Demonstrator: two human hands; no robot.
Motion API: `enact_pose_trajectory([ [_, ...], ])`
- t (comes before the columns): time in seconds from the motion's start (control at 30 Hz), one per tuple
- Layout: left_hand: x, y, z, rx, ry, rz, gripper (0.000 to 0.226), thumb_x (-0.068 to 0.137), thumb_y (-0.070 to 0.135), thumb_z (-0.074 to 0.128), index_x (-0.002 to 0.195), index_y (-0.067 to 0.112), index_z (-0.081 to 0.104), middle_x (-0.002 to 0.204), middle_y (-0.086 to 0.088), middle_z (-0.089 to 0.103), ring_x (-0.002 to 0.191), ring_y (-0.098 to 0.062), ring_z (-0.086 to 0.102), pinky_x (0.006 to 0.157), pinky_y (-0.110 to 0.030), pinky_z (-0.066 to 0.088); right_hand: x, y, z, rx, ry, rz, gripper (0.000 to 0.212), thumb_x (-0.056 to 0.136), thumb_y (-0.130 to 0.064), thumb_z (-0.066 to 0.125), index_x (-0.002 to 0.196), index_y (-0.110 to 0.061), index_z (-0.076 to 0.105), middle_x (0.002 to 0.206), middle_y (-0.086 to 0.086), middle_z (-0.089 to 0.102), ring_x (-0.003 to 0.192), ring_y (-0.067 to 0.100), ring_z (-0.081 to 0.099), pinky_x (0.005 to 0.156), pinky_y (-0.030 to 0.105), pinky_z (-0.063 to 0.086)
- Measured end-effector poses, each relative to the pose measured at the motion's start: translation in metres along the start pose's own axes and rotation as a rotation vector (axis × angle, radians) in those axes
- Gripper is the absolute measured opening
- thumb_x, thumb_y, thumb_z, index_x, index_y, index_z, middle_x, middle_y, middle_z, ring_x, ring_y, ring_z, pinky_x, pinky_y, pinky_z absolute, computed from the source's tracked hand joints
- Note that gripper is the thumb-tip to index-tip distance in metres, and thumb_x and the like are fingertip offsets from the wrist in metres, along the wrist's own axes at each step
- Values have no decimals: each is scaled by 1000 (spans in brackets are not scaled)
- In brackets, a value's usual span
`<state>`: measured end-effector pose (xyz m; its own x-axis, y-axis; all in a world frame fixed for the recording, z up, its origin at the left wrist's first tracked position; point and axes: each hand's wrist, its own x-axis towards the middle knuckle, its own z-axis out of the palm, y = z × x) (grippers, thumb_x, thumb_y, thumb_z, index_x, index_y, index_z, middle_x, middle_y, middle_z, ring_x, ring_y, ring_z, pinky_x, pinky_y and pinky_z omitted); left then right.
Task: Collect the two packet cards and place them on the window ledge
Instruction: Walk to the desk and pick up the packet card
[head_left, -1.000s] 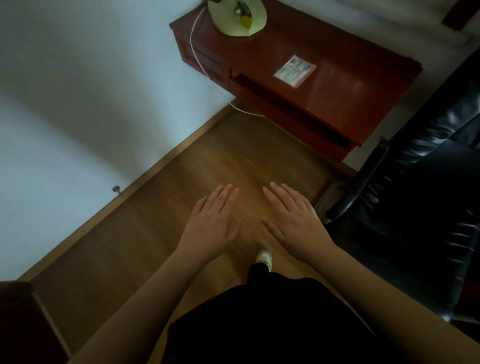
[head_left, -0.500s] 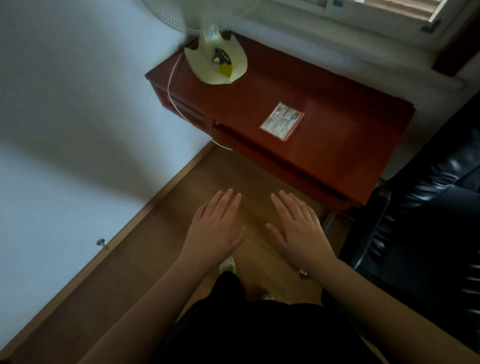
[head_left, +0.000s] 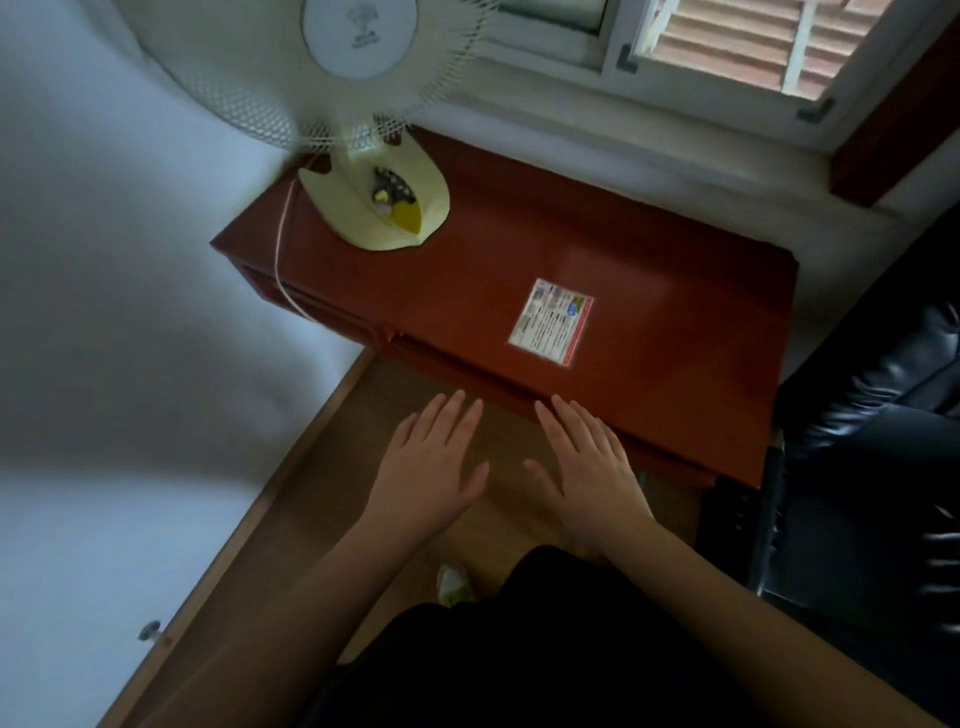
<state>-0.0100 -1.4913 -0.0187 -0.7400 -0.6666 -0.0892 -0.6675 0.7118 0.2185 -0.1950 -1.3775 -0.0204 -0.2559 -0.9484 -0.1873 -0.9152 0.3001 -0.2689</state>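
Nothing is collected yet: both the left hand (head_left: 434, 467) and the right hand (head_left: 589, 467) are hovering flat, fingers spread and holding nothing. One packet card (head_left: 551, 329) is lying ahead of the right hand on the red worktop (head_left: 675, 374), well beyond its fingertips; whether a second card is lying under it I cannot tell. The right hand is hanging over the worktop's near edge. The window ledge (head_left: 597, 140) is waiting farther ahead, past the worktop. A desk fan (head_left: 374, 202) is standing ahead of the left hand, clear of the card; a black chair (head_left: 872, 441) is crowding the right.
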Motion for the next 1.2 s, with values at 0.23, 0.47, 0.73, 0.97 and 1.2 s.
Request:
enact_pose_trajectory([
  [0.23, 78, -9, 10, -42, -97, 130, 74, 91, 63, 32, 155, 31, 13, 166, -2, 22, 152, -21, 18, 116, -40, 12, 38, 26, -5, 18, -4, 111, 72, 97, -63, 20, 157, -27, 3, 168, 0, 10, 154, 20, 4, 121, 41, 2],
  [0.47, 168, 8, 22, -70, -230, 168, 71, 96, 56, 39, 156, 29, 14, 166, -1, 19, 152, -22, 16, 119, -41, 10, 91, 73, -10, 134, -60, 111, 71, 97, -60, 31, 156, -32, 3, 168, -3, 9, 154, 19, 2, 119, 41, -2],
  [0.73, 231, 9, 32, -119, -262, 50, 63, 96, 47, 42, 153, 25, 27, 157, -4, 39, 141, -21, 38, 113, -45, 34, 134, 108, -11, 127, -85, 57, 73, 92, -61, 25, 155, -32, 1, 166, -2, 16, 153, 19, 8, 112, 35, -12],
  [0.97, 266, 12, 50, -230, -284, -399, 58, 93, 43, 56, 145, 21, 39, 134, -7, 56, 116, -23, 59, 93, -43, 50, 154, 119, -6, 179, -117, 86, 76, 90, -64, 24, 155, -34, -1, 166, -2, 16, 153, 20, 10, 115, 40, -2],
  [1.2, 292, 25, 57, -73, -283, -464, 75, 82, 66, 62, 131, 11, 46, 129, -9, 54, 117, -25, 55, 94, -43, 50, 159, 125, -23, 189, -20, 164, 74, 94, -59, 31, 157, -27, 11, 167, 0, 16, 152, 15, 5, 116, 35, -4],
])
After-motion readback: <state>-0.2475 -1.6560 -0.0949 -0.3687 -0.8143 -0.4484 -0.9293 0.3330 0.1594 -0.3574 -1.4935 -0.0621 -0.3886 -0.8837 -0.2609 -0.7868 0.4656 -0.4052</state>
